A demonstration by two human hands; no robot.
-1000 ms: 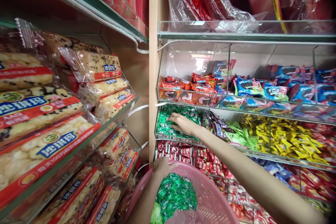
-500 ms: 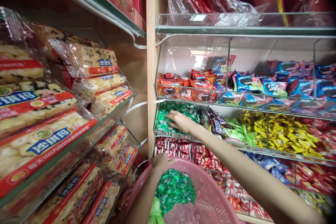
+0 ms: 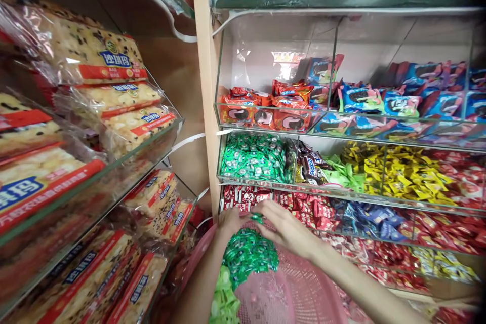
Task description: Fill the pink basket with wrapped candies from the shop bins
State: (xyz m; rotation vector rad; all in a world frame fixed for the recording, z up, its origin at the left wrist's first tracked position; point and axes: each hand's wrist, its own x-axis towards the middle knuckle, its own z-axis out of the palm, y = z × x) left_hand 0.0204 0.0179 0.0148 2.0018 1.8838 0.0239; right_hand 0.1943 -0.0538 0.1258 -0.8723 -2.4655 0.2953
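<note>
Glass-edged shelves (image 3: 341,0) span the upper right. Lower centre, the left hand (image 3: 231,221) has its grip closed on the meshed pink basket (image 3: 313,283); one-sided support could let it tilt. Slick green sweets (image 3: 250,253) heap inside. The right hand's (image 3: 286,228) loosely curved fingertips meet one sweet (image 3: 257,217); whether gripped, I cannot tell. It could slip.

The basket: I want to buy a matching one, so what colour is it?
Pink; the head view shows the basket best.
</note>
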